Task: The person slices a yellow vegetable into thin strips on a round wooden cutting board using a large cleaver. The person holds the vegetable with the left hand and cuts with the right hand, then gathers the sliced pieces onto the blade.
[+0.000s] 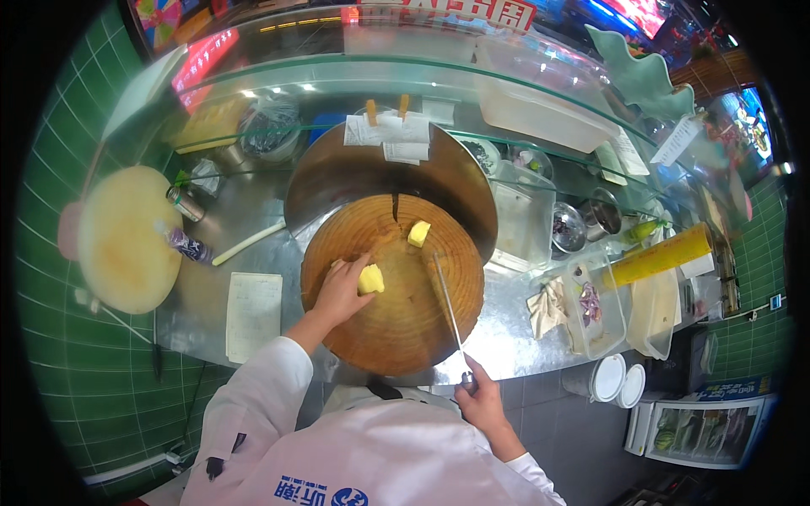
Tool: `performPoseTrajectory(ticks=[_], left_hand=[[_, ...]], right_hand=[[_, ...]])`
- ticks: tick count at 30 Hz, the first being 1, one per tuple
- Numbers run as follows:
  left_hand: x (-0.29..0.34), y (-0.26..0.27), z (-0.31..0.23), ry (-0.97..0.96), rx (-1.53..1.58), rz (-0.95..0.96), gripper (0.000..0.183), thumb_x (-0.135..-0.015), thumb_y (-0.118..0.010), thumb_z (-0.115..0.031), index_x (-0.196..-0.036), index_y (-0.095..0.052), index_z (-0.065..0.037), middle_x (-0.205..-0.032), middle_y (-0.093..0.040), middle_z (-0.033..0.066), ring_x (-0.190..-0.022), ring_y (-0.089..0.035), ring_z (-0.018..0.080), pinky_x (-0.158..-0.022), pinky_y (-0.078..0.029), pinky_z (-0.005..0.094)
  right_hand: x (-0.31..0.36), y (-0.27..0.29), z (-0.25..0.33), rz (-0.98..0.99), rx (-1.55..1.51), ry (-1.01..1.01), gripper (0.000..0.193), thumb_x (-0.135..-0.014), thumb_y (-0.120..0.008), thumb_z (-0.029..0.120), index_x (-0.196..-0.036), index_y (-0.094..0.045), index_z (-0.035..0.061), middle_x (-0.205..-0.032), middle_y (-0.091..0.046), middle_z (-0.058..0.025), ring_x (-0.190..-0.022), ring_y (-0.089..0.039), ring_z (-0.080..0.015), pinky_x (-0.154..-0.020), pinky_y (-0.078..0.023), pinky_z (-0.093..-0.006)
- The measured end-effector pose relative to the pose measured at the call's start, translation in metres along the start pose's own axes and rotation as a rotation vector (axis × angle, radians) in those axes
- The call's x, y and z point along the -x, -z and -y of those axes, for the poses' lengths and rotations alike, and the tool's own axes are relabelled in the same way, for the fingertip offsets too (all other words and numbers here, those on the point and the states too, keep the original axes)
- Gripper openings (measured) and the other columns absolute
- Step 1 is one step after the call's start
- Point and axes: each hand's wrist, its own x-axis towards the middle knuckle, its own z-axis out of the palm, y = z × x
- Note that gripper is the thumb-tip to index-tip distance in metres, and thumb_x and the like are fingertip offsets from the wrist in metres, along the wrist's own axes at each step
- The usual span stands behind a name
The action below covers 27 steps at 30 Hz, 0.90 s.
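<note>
On the round wooden chopping block (405, 329), my left hand (339, 293) grips a pale yellow peeled chunk (370, 278), thumb on the near side and fingers on the far side. Its exact kind cannot be made out. Another yellow chunk (418, 234) lies apart, farther back on the block. My right hand (483, 403) is closed round the handle of a kitchen knife (450, 304) at the block's near right edge. The blade points away from me over the block's right part, seen almost edge-on. It is apart from both chunks.
A curved metal guard (456, 181) stands behind the block, with paper slips clipped on. At left are a notepad (253, 312), a purple bottle (190, 246) and a pale round board (131, 239). Clear tubs (599, 320) stand at right; a glass shelf (337, 72) spans the back.
</note>
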Motion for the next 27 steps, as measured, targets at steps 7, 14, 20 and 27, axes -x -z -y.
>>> performPoseTrajectory(ticks=[7,14,20,27], left_hand=[[-0.002,-0.025,-0.017,-0.081,-0.094,-0.213,0.084,-0.082,-0.085,-0.024,-0.153,-0.045,-0.003,-0.134,-0.062,0.0201,-0.13,-0.053,0.0406,-0.117,-0.04,0.0505],[-0.008,-0.037,0.006,-0.145,-0.106,-0.192,0.08,-0.079,-0.087,-0.028,-0.146,-0.052,-0.001,-0.136,-0.059,0.0209,-0.129,-0.052,0.0385,-0.112,-0.043,0.049],[-0.002,-0.01,0.0,-0.199,-0.133,-0.125,0.076,-0.079,-0.086,-0.025,-0.146,-0.054,-0.007,-0.137,-0.062,0.0151,-0.131,-0.053,0.0363,-0.115,-0.042,0.0466],[0.006,-0.01,0.01,-0.193,-0.005,-0.125,0.081,-0.077,-0.088,-0.024,-0.148,-0.052,-0.007,-0.137,-0.062,0.0148,-0.131,-0.052,0.036,-0.116,-0.04,0.049]], right_hand=[[-0.021,0.005,0.006,0.052,-0.023,0.027,0.066,-0.088,-0.067,0.003,-0.152,-0.053,0.0058,-0.065,-0.054,-0.0069,-0.056,-0.051,-0.0156,-0.06,-0.049,-0.032],[-0.032,0.008,0.02,0.136,-0.05,0.012,0.064,-0.089,-0.067,0.002,-0.151,-0.053,0.0047,-0.066,-0.053,-0.0064,-0.058,-0.051,-0.0144,-0.06,-0.048,-0.0316],[-0.038,0.009,0.027,0.18,-0.051,0.029,0.063,-0.091,-0.066,-0.001,-0.152,-0.052,0.0037,-0.069,-0.055,0.0014,-0.061,-0.051,-0.008,-0.059,-0.047,-0.0287],[-0.043,0.007,0.034,0.212,-0.068,0.0,0.063,-0.09,-0.066,0.0,-0.152,-0.053,0.0052,-0.067,-0.056,-0.0028,-0.059,-0.053,-0.0112,-0.06,-0.048,-0.0286]])
